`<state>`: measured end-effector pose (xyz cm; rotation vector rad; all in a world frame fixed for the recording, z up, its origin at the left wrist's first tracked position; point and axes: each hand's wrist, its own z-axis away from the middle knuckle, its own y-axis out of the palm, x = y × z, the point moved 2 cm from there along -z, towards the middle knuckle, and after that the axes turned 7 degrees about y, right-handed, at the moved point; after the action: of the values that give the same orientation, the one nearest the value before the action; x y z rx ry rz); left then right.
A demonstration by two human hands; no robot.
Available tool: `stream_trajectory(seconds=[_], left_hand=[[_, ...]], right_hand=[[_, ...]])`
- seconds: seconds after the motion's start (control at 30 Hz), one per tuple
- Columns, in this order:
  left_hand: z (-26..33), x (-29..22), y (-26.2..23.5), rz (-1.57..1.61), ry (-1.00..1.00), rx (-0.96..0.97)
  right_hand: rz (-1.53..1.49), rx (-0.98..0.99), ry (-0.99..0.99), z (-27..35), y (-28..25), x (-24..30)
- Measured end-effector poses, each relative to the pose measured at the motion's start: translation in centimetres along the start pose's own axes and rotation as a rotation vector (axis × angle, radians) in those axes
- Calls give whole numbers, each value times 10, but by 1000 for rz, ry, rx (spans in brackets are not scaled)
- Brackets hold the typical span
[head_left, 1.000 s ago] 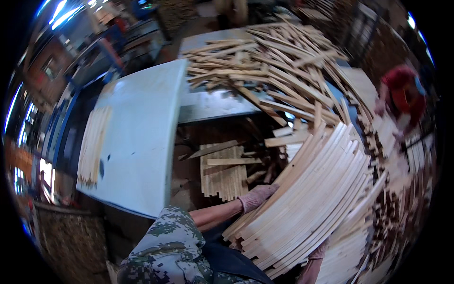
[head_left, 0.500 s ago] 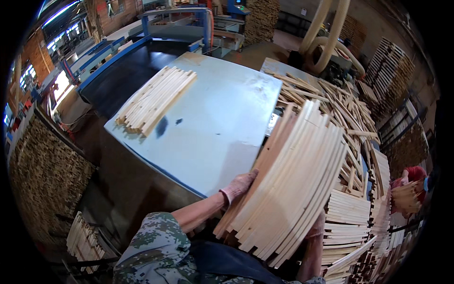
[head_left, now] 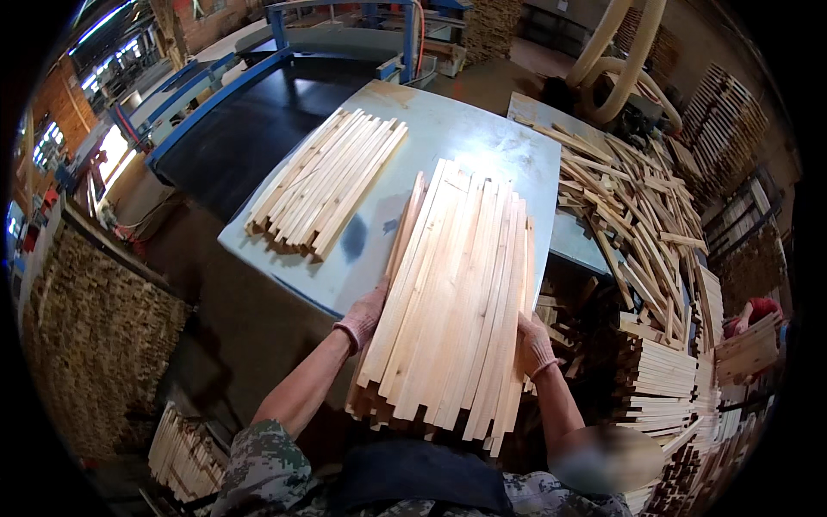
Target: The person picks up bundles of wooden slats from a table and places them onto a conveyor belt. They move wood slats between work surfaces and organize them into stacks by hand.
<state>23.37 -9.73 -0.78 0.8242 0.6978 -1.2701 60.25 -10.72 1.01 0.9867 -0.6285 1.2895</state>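
Note:
A wide bundle of long pale wooden slats (head_left: 452,293) lies lengthwise in front of me, its far end resting on the light grey table (head_left: 469,138) and its near end over the table's edge. My left hand (head_left: 363,317), in a pink glove, grips the bundle's left side. My right hand (head_left: 536,343), also gloved, presses against its right side. A second, smaller pile of slats (head_left: 327,183) lies on the table to the left, apart from both hands.
Loose slats (head_left: 633,215) lie heaped to the right, with neat stacks (head_left: 659,379) below them. A black conveyor with a blue frame (head_left: 228,129) runs beyond the table. Stacked wood (head_left: 95,345) stands at left. A person in red (head_left: 754,314) works at far right.
The view has swung from the right-hand heap to the table. The bundle, lifted between both hands, has come round to the left and now lies with its far end on the table.

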Motion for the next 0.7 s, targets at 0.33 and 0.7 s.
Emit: stream_trajectory(seconds=[0.33,0.7], left_hand=[[-85,-93,-31,-120,222,82],[-212,-149,-63,-432,386,200]], right_hand=[[-64,-149,-47,-92,63,45],[-77,-226,-49,-194,86,86]])
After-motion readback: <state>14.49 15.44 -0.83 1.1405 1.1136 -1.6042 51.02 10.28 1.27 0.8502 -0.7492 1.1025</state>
